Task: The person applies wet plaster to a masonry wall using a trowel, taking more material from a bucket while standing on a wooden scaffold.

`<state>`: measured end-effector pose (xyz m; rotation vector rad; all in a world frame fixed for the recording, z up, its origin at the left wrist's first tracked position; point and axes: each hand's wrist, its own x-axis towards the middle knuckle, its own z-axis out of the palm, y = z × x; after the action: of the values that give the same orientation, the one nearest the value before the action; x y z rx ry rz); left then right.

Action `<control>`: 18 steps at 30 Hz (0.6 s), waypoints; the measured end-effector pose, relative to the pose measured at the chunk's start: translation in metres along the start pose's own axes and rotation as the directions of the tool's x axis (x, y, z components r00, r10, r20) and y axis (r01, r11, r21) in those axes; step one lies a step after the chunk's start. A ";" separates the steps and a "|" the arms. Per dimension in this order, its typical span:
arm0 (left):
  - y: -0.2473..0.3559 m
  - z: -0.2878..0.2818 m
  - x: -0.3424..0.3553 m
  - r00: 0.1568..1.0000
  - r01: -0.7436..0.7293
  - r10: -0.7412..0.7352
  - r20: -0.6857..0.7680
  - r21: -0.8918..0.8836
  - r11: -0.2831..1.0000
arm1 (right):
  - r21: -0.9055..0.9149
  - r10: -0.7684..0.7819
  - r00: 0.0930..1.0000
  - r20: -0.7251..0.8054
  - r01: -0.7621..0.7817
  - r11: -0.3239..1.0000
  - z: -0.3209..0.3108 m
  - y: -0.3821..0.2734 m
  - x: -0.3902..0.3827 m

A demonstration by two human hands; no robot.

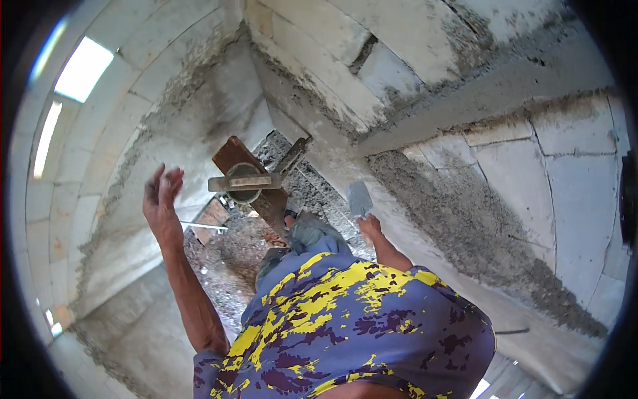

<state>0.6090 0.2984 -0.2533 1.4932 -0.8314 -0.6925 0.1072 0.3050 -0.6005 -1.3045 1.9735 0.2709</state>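
My right hand (370,226) is closed round the handle of a trowel, close to the wall on the right. The trowel's flat blade (359,199) is grey and points away from me. My left hand (163,199) is raised at the left, its fingers loosely bent and apart, holding nothing. Between the hands a round bucket (243,195) stands on a brown wooden plank (269,211). Across its rim lies a wooden float (217,183), a board with a paler bar along its top. How full the bucket is cannot be made out.
Block walls with rough mortar patches (458,199) meet in a corner ahead. A grey ledge (478,110) crosses the right wall. Rubble (229,259) covers the ground below, and my foot (290,219) is on the plank. Bright openings (85,70) pierce the left wall.
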 end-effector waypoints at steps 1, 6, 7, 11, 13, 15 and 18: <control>0.014 0.004 0.014 0.999 -0.047 0.047 0.021 0.041 0.998 | 0.070 0.004 0.999 0.048 -0.008 0.998 -0.012 -0.034 -0.014; 0.098 0.080 0.085 0.943 -0.285 0.261 0.208 0.096 0.954 | 0.126 -0.028 0.990 -0.141 0.046 0.991 -0.011 -0.069 -0.021; 0.111 0.094 0.097 0.902 -0.389 0.356 0.243 0.104 0.915 | 0.146 -0.021 0.990 -0.141 0.042 0.988 -0.012 -0.076 -0.020; 0.170 0.156 0.136 0.734 -0.650 0.596 0.325 0.083 0.756 | 0.345 -0.028 0.973 -0.228 0.108 0.932 -0.026 -0.090 -0.026; 0.185 0.184 0.154 0.641 -0.719 0.672 0.371 -0.015 0.694 | 0.076 -0.368 0.895 -0.252 0.398 0.914 -0.042 -0.092 -0.022; 0.203 0.221 0.171 0.527 -0.787 0.763 0.373 -0.125 0.605 | 0.319 -0.239 0.954 -0.183 0.287 0.903 -0.052 -0.097 -0.026; 0.234 0.280 0.167 0.158 -0.986 0.910 0.384 0.005 0.169 | 0.358 -0.138 0.864 -0.483 0.339 0.870 -0.038 -0.091 -0.033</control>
<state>0.4491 -0.0005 -0.0379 0.7001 -1.9413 0.2597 0.1745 0.2662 -0.5317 -1.3743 2.0355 -0.6198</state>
